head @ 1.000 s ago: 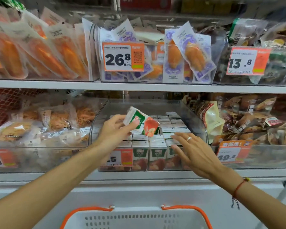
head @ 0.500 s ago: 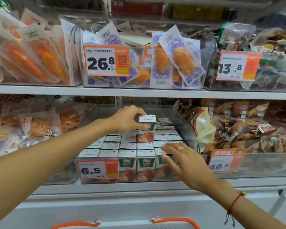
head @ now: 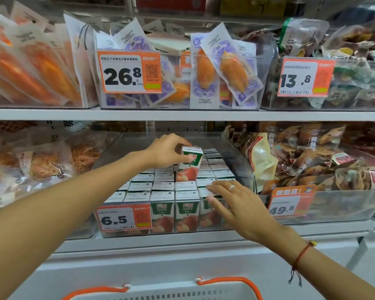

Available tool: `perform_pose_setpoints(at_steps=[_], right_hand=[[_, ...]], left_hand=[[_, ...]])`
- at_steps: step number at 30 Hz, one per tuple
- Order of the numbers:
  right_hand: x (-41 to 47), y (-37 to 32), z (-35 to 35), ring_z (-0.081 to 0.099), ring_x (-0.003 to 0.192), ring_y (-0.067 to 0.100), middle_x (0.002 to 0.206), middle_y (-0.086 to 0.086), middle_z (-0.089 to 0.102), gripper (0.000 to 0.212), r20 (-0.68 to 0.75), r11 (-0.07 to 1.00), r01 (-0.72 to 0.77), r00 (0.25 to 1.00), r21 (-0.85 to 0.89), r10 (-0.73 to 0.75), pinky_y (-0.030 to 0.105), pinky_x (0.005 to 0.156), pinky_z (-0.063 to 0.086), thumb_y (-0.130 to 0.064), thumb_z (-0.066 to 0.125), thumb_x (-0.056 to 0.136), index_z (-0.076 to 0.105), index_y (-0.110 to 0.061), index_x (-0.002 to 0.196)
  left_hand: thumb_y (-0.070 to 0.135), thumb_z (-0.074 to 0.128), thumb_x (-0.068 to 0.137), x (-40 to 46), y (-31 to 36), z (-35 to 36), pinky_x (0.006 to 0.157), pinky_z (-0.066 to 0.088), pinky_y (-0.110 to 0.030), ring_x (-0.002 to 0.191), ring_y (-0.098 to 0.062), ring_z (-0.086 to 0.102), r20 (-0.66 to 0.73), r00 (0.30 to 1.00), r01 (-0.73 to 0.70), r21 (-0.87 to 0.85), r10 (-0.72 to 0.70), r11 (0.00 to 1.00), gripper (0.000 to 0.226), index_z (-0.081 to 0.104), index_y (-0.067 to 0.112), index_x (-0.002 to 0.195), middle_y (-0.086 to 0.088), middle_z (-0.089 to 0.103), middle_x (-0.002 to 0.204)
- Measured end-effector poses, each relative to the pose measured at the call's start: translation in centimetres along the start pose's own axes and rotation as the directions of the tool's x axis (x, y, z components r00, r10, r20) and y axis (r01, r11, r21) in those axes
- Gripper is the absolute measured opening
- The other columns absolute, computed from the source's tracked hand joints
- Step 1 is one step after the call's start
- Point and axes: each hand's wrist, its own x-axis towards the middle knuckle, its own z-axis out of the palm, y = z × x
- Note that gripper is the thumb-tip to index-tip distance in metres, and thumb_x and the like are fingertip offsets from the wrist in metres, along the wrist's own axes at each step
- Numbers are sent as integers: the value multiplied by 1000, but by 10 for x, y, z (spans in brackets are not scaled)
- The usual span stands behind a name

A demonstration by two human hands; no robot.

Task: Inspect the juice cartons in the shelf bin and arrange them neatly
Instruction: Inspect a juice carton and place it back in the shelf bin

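The left hand (head: 168,151) grips a raised juice carton (head: 189,164), hiding its back. The right hand (head: 236,204), fingers straight, covers the front-right cartons (head: 173,210) in the clear bin (head: 243,161).

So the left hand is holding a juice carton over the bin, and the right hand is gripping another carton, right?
Not quite. The head view shows the left hand holding a juice carton over the bin, but the right hand grips nothing: its fingers lie straight on the tops of the front-row cartons.
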Motion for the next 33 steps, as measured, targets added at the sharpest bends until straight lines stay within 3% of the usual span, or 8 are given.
perform_pose_setpoints(at_steps=[4, 8, 13, 20, 27, 33], right_hand=[[0, 0, -1, 42, 130, 11, 142, -9, 50, 75, 2, 1000, -3, 1000, 4, 3, 27, 105, 36, -64, 7, 90, 46, -27, 142], [0, 0, -1, 41, 130, 10, 143, -10, 49, 75, 10, 1000, -6, 1000, -3, 6, 26, 106, 35, -64, 6, 90, 45, -29, 142], [0, 0, -1, 41, 130, 9, 142, -11, 49, 72, 13, 1000, -8, 1000, 2, 8, 26, 105, 36, -63, 8, 91, 45, -29, 142], [3, -1, -4, 42, 130, 10, 142, -10, 50, 75, 28, 999, -21, 999, 25, 20, 26, 103, 36, -66, 9, 88, 47, -28, 141], [4, 0, -6, 42, 128, 8, 142, -13, 48, 72, 55, 998, -32, 998, 47, 29, 25, 99, 38, -66, 13, 89, 46, -29, 141], [5, 2, -4, 43, 124, 8, 139, -13, 50, 74, 43, 998, -27, 999, 48, 25, 24, 95, 38, -68, 11, 88, 48, -29, 139]], left_hand=[[32, 70, 89, -6, -13, 13, 100, 48, -42, 112, -18, 62, 74, 997, 34, -142, -23, 989, 44, 60, 19, 129, -2, 66, 125], [40, 56, 96, -20, -34, 35, 106, 41, -43, 123, -18, 54, 203, 979, 20, -58, -8, 998, 35, 53, 34, 131, 3, 55, 137], [29, 46, 102, -21, -42, 43, 108, 38, -45, 133, -19, 43, 169, 985, -20, -19, 23, 1000, 28, 58, 35, 127, 4, 51, 144], [32, 52, 100, -6, -37, 45, 105, 43, -42, 125, -20, 53, 177, 984, -5, 22, 1, 1000, 38, 53, 23, 137, -1, 55, 140], [35, 44, 103, 2, -37, 31, 95, 40, -35, 120, -20, 46, 305, 943, -227, 289, 135, 930, 41, 46, 28, 143, 2, 57, 135], [36, 43, 103, -3, -40, 30, 100, 36, -32, 124, -15, 42, 300, 942, -216, 204, 150, 955, 39, 48, 33, 141, 9, 51, 142]])
